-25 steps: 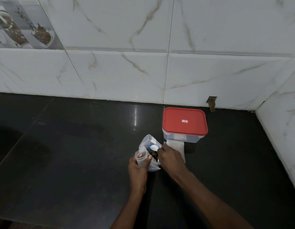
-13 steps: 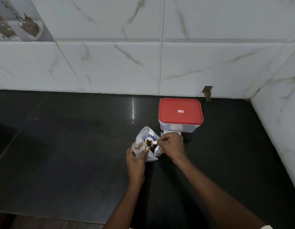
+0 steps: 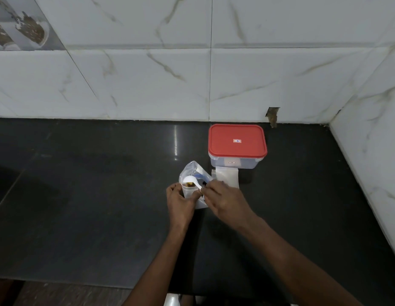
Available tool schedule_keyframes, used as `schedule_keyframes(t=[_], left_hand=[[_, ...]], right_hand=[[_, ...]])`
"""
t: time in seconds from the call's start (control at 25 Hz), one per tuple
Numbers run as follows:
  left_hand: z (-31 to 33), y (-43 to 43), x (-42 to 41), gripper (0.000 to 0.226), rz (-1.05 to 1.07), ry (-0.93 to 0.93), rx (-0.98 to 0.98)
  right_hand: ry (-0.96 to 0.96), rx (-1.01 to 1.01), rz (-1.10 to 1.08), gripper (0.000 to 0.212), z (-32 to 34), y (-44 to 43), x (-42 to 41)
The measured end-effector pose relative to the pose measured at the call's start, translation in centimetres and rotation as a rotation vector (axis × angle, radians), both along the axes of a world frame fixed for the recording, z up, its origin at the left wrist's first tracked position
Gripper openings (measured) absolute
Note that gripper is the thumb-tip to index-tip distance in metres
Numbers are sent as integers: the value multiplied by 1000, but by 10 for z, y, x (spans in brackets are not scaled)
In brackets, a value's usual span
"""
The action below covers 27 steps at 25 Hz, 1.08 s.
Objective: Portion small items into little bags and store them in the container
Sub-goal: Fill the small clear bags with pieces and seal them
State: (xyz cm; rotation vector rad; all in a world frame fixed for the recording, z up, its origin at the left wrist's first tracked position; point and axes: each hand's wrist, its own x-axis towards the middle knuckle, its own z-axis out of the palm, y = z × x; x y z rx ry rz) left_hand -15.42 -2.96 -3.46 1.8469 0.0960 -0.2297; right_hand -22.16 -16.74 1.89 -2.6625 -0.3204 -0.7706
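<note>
The right grip had tipped its pinched spoon over the little bag the left grip clasped. Marble tiles backed the container on the black worktop.

A glossy black stone surface meets white veined wall tiles behind it and a side wall right of it, with a chipped gap at its rear edge.

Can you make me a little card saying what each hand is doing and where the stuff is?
left hand: holds the little bag upright
right hand: pinches the handle of the white spoon
white spoon: bowl over the little bag's mouth
big bag: behind the little bag
container: red lid on
flat pile: in front of container, likely spare bags
</note>
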Motion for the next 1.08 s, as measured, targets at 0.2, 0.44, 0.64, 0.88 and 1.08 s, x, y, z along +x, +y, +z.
schedule_keyframes(t=[0.2, 0.44, 0.64, 0.88, 1.08], left_hand=[[-7, 2, -1, 51, -4, -16, -19], [-14, 11, -4, 47, -1, -36, -7], [-2, 23, -28, 21, -12, 58, -172], [-8, 7, -48, 28, -5, 296, -426], [-9, -7, -49, 33, 28, 298, -501]], right_hand=[[-157, -67, -15, 14, -16, 0, -6], [99, 345, -239, 6, -12, -6, 14], [419, 80, -234, 11, -19, -9, 34], [543, -164, -107, 15, -9, -3, 46], [668, 32, -188, 20, -1, -5, 52]])
